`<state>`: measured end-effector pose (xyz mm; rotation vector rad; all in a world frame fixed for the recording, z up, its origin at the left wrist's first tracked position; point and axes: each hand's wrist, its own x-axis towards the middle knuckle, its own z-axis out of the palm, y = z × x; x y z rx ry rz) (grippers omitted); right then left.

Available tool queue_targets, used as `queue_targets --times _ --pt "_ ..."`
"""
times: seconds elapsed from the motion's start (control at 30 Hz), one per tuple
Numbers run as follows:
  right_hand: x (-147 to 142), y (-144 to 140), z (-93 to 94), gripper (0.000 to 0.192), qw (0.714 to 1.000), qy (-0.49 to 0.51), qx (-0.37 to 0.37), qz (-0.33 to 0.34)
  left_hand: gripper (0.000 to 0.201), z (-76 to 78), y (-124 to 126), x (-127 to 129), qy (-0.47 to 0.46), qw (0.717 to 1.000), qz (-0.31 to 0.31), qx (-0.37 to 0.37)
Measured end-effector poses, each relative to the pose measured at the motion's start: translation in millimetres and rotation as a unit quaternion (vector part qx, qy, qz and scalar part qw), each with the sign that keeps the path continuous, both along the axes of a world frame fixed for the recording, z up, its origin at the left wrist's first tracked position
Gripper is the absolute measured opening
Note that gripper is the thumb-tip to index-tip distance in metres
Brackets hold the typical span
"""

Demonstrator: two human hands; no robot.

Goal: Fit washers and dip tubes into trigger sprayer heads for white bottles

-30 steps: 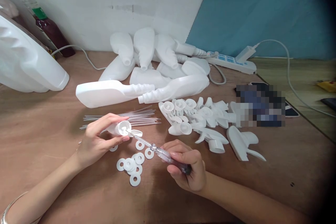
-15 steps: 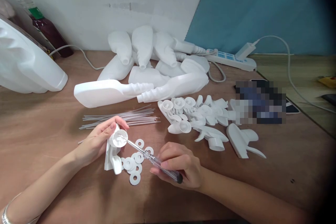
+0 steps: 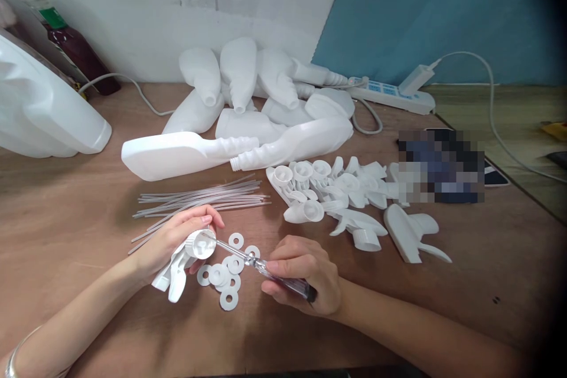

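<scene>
Left hand: forearm slants in from the lower left; hand (image 3: 170, 242) closed around a white plastic trigger spray head (image 3: 178, 271), fingers bent over its far side, a bit of skin showing beneath the collar; thin silvery bangle (image 3: 15, 360) on the forearm
Right hand: forearm enters from the lower right; hand (image 3: 305, 274) wrapped on the clear, dark-ended handle of a slim metal-shafted screwdriver (image 3: 266, 269), thumb and forefinger towards the shaft
Hands together or apart: apart from each other, linked only by the tool
Spray head in work: held above the table, left of the washers; round ribbed collar facing the right hand, trigger and body pointing down-left; surface smooth, glossy
Tool tip: at the collar mouth; exact contact inside cannot be told
Washers: flat white rings (image 3: 229, 299), overlapping in a loose cluster between the hands
Tubes: thin translucent straws (image 3: 199, 196), in a rough sheaf beyond the left hand
Other heads: heap of white plastic trigger sprayers (image 3: 349, 183), beyond the right hand, collars turned various ways
Bottles: white, smooth-bodied plastic bottles with ridged necks (image 3: 177, 153), piled on their sides behind
Surface: brown wood-look table (image 3: 398, 301), slightly shiny
</scene>
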<state>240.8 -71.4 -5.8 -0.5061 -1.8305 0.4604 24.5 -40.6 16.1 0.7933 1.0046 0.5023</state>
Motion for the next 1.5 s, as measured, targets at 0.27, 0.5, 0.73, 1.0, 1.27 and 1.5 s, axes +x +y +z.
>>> queue_targets --times 0.27,0.5,0.73,1.0,1.27,1.5 --pt "0.0 -0.1 -0.9 0.011 1.0 0.001 0.002 -0.03 0.021 -1.9 -0.5 0.8 0.012 1.0 0.0 0.01" --pt "-0.1 -0.2 0.7 0.012 0.999 -0.012 -0.008 -0.038 0.02 -0.5 -3.2 1.8 0.028 1.0 -0.003 0.003" --pt "2.1 -1.3 -3.9 0.011 0.997 -0.011 -0.061 -0.033 0.021 0.1 -1.1 2.3 0.048 0.999 -0.001 0.013" --pt "-0.3 -1.9 -5.9 0.013 0.999 -0.022 -0.024 -0.009 0.021 0.5 -1.9 2.3 0.05 0.999 -0.009 0.016" --pt "0.6 -1.8 -7.3 0.014 0.999 -0.003 -0.047 -0.009 0.021 0.9 -3.1 4.1 0.051 0.998 -0.026 0.019" --pt "-0.4 -3.9 -6.8 0.013 0.999 -0.011 -0.045 -0.011 0.022 -0.3 -5.4 5.4 0.063 0.997 -0.023 0.036"
